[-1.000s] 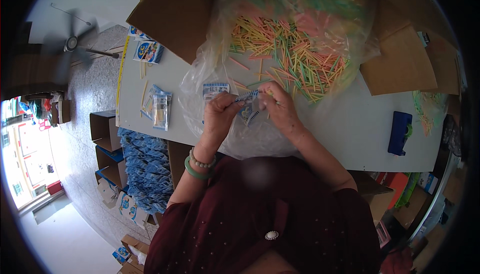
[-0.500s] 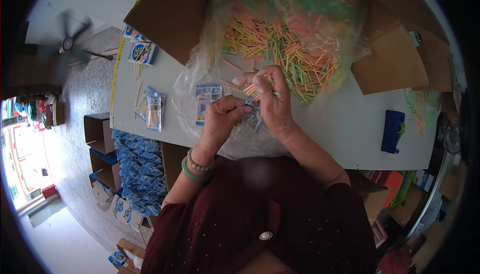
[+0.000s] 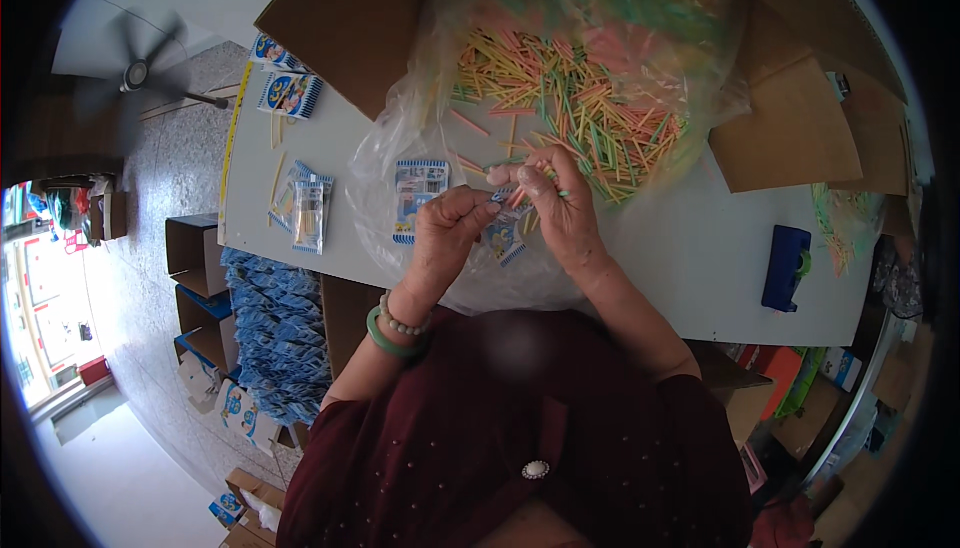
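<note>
My left hand (image 3: pixel 446 234) pinches the top edge of a small clear packet with blue and white print (image 3: pixel 507 240), which hangs below my fingers. Close against it, my right hand (image 3: pixel 566 210) is closed around several thin pastel sticks (image 3: pixel 517 198), their ends pointing at the packet's mouth. Whether any stick is inside the packet is hidden by my fingers. Just left of my hands lies a flat printed packet (image 3: pixel 420 198) on a clear plastic sheet (image 3: pixel 375 188). Beyond my right hand spreads a big heap of pink, yellow and green sticks (image 3: pixel 560 88), partly under a clear bag.
Filled packets (image 3: pixel 313 216) lie at the table's left, with small printed boxes (image 3: pixel 290 94) farther back. A blue tape dispenser (image 3: pixel 787 268) stands at the right. Cardboard flaps (image 3: pixel 345 28) flank the heap. A box of blue packets (image 3: pixel 275 338) sits below the table's left edge.
My right hand has tipped the sticks down toward the packet, bringing their ends to its mouth. My left hand keeps its pinch, barely shifted.
</note>
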`<action>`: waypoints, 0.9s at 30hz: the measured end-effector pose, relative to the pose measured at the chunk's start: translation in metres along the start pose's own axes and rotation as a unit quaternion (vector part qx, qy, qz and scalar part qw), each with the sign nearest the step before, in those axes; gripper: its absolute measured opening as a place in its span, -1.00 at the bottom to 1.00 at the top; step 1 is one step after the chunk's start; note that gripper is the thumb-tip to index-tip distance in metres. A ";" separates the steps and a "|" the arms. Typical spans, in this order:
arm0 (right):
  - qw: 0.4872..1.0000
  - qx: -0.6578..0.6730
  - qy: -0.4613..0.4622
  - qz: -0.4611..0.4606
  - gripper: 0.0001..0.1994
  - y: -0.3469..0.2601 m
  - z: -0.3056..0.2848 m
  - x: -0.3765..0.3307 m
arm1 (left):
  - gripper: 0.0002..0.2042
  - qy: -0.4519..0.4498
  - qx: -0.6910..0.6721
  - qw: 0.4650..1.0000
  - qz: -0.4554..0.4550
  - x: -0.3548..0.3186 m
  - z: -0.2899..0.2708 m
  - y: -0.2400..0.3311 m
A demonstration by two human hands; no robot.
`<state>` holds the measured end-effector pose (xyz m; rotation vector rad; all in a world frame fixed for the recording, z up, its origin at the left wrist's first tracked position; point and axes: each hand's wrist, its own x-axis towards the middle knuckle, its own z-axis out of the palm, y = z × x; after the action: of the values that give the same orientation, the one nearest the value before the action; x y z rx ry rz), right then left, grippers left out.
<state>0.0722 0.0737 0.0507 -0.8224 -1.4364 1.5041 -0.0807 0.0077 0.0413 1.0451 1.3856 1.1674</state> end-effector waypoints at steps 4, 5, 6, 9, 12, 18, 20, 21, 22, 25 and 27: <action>0.996 0.071 0.023 0.055 -0.77 -0.006 0.004 -0.001 | -0.93 0.008 0.052 0.997 0.055 0.000 0.000 -0.002; 0.996 0.071 0.024 0.056 -0.77 -0.006 0.003 0.000 | -0.94 0.002 0.067 0.995 0.078 0.001 0.000 -0.002; 0.993 0.089 0.049 0.065 -0.77 -0.006 0.002 0.001 | -0.94 0.002 0.067 0.995 0.078 0.000 0.001 -0.001; 0.988 0.109 0.063 0.092 -0.77 -0.001 -0.002 0.001 | -0.94 -0.018 0.059 0.996 0.058 -0.001 0.002 0.006; 0.992 0.087 0.020 0.088 -0.78 0.002 -0.005 0.000 | -0.94 -0.022 0.062 0.996 0.065 0.000 0.002 0.005; 0.996 0.014 -0.060 0.058 -0.74 0.008 0.004 -0.005 | -0.96 0.011 0.015 0.995 0.103 0.005 0.006 -0.005; 0.994 0.032 -0.066 0.081 -0.73 0.009 0.002 -0.005 | -0.94 0.004 0.009 0.994 0.108 0.007 0.006 -0.009; 0.993 -0.017 -0.099 0.060 -0.72 0.010 -0.003 -0.004 | -0.94 0.004 0.009 0.994 0.109 0.008 0.005 -0.013; 0.988 -0.066 -0.132 0.037 -0.70 0.010 -0.008 -0.004 | -0.92 0.009 -0.073 0.995 0.073 0.009 0.002 -0.017; 0.987 -0.058 -0.147 0.040 -0.58 -0.004 -0.019 -0.003 | -0.86 0.018 -0.138 0.990 0.031 0.009 -0.008 -0.019; 0.992 -0.069 -0.096 0.045 -0.53 0.004 -0.030 -0.005 | -0.83 0.007 -0.125 0.992 0.026 0.011 -0.007 -0.014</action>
<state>0.1010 0.0819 0.0423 -0.8524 -1.6808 1.6006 -0.0895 0.0151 0.0261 0.8999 1.1937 1.3504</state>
